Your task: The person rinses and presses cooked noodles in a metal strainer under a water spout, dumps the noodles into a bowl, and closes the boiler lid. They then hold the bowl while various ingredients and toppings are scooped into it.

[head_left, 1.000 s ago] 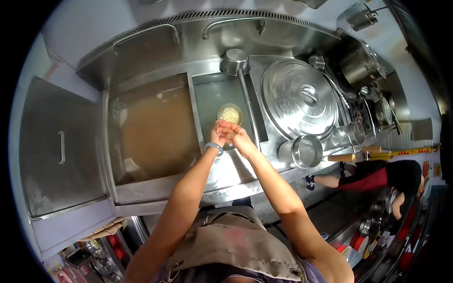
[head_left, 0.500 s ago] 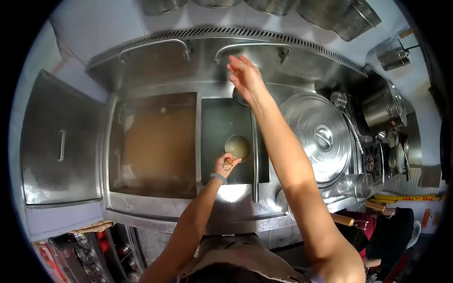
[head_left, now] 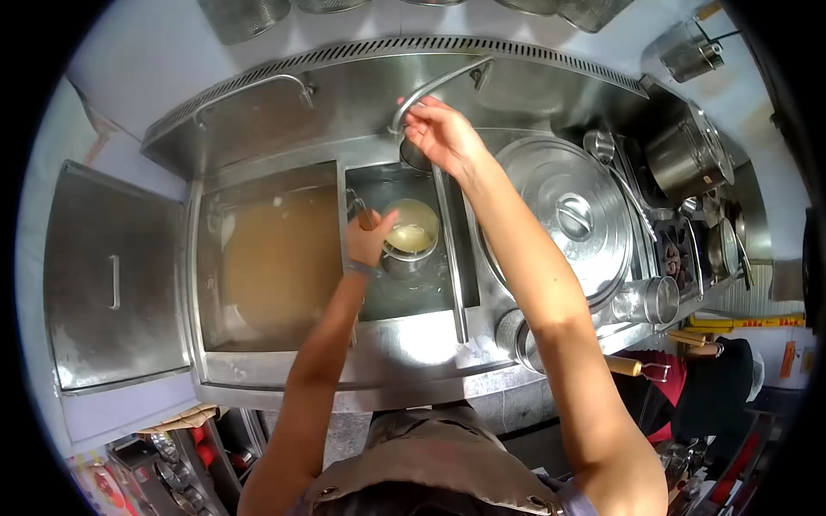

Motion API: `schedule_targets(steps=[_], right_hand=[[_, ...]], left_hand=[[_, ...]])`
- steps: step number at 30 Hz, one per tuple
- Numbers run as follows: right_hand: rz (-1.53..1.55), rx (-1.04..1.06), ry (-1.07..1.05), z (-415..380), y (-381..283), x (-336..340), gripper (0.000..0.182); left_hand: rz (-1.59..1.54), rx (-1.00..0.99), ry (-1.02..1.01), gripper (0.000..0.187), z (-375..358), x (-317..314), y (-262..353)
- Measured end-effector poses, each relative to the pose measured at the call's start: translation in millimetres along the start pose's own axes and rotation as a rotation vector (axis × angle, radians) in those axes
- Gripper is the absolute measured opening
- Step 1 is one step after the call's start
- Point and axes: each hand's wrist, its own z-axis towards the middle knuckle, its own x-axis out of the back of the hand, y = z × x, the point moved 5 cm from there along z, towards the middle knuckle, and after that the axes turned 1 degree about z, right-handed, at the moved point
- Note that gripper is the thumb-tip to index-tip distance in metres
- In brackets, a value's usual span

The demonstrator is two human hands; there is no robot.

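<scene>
My left hand (head_left: pixel 367 235) is wrapped round the wooden handle of a metal strainer (head_left: pixel 411 232), which sits in the narrow middle well (head_left: pixel 404 297) of the steel counter. Pale contents show inside the strainer. Up at the back, my right hand (head_left: pixel 440 133) is closed at the free end of a curved steel faucet (head_left: pixel 443 82), swung out from the back wall. Below that hand, a small round metal container (head_left: pixel 415 155) is partly hidden at the well's back edge.
Left of the well is a wide basin (head_left: pixel 275 258) of cloudy brown liquid. A big lidded pot (head_left: pixel 574 215) stands to the right, with a mesh basket (head_left: pixel 516 337) near the front edge. A person (head_left: pixel 714 387) is at the far right.
My left hand has lifted and tilted the strainer, moving it back and left. The right-hand faucet has swung outward, and my right hand has closed at its end. The view has shifted.
</scene>
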Motion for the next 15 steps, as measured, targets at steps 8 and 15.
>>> schedule_targets(steps=[8,15], right_hand=[[-0.048,0.019,-0.026,-26.7,-17.5,1.7,0.019],[-0.091,-0.043,0.091,-43.8,-34.6,9.9,0.015]], left_hand=[[-0.165,-0.188,0.013,0.038,28.3,13.4,86.7],[-0.339,-0.187,-0.228,0.035,50.6,-1.3,144.1]])
